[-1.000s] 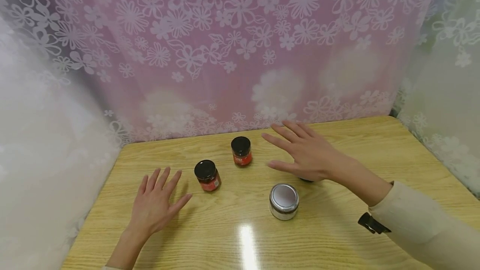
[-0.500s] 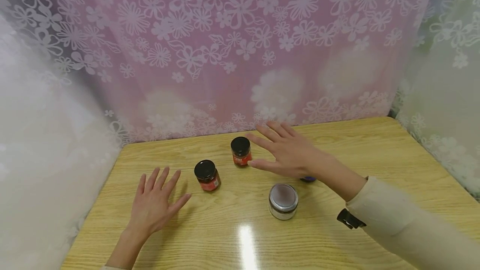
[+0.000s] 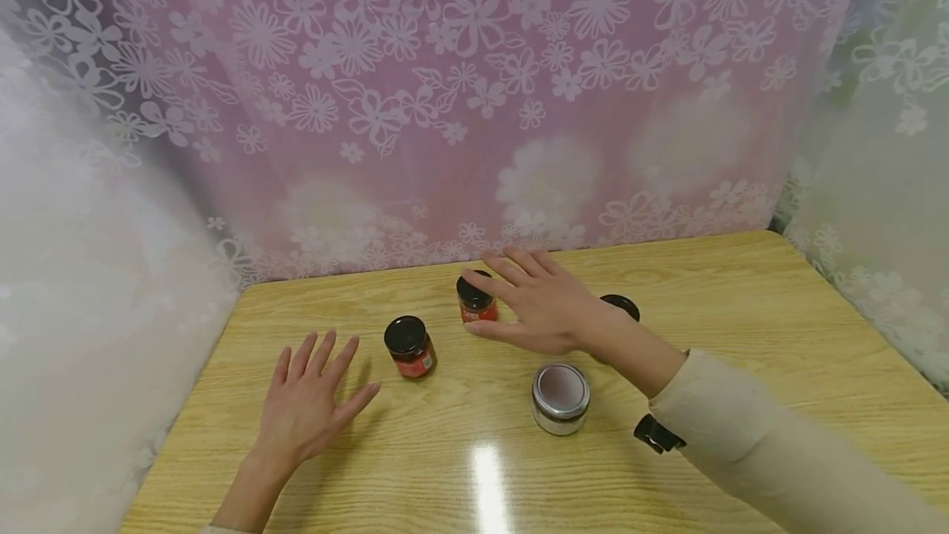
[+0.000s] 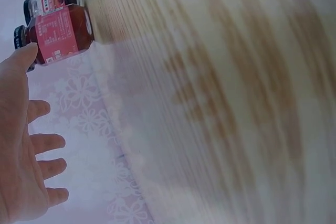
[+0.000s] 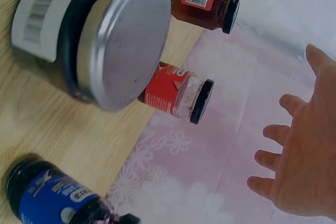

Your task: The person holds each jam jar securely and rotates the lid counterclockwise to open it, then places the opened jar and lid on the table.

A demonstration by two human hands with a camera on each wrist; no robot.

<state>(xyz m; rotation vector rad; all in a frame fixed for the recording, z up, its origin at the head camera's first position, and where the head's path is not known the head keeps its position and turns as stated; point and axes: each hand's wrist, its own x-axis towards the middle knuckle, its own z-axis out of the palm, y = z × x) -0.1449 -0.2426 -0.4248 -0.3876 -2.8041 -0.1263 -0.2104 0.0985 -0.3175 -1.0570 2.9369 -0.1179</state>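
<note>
My left hand [image 3: 307,402] hovers at the left of the table, palm down, its fingers spread and holding nothing. Just right of it stands a black-lidded glass jar [image 3: 410,347] with a pinkish-red label. My right hand [image 3: 544,303], also palm down with fingers apart, overlaps a second black-lidded jar [image 3: 478,315] with a red label; it grips nothing. In the right wrist view a gap shows between that hand and the jars. A silver-lidded jar [image 3: 561,399] stands in front of the right hand. The right forearm mostly hides a blue-labelled jar [image 5: 50,195], whose dark lid [image 3: 621,305] peeks out behind.
The wooden table [image 3: 415,468] runs back to a pink flowered curtain [image 3: 474,130]. Pale curtains hang on the left [image 3: 96,270] and right [image 3: 882,147]. A black clip [image 3: 658,433] sits on the right sleeve.
My right hand has moved left, from beside the red-labelled back jar to over it. The blue-labelled jar's lid has come into sight behind the forearm. The left hand stays still.
</note>
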